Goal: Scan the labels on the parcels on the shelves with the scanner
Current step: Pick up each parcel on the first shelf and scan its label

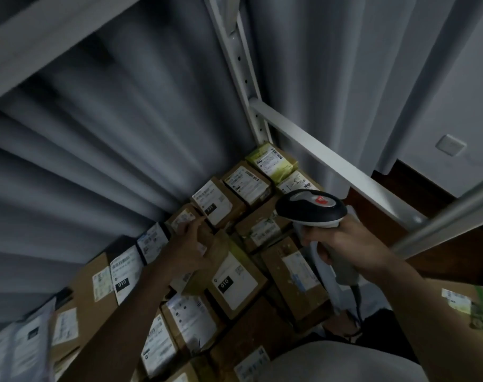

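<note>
R hand [342, 244] is clenched round the grip of the barcode scanner [313, 206], head tipped fwd & down toward the parcels [234, 282] packed on the shelf, prob. so the beam falls on the labels that face up. L hand [189, 248] reaches in over the boxes; its fingers [196, 222] are mostly straight, index tip on or just at a small cardboard box [183, 219] near the back edge of the shelf. Whether it pinches that box or only steadies it I can't tell, blur. Looks like it's tilting or picking out the next label for the scanner.

Parcels lie close together, labels mostly up, which suits scanning w/o lifting each one. A box marked 233 [215, 202] sits just right of the touched one; two w/ 010 tags [229, 283] lie nearer the front. A yellow-green parcel [273, 161] is in the back right corner by the white shelf upright [243, 73]. Grey curtain [110, 133] hangs behind. Scanner cable [356, 299] trails down from the handle.
</note>
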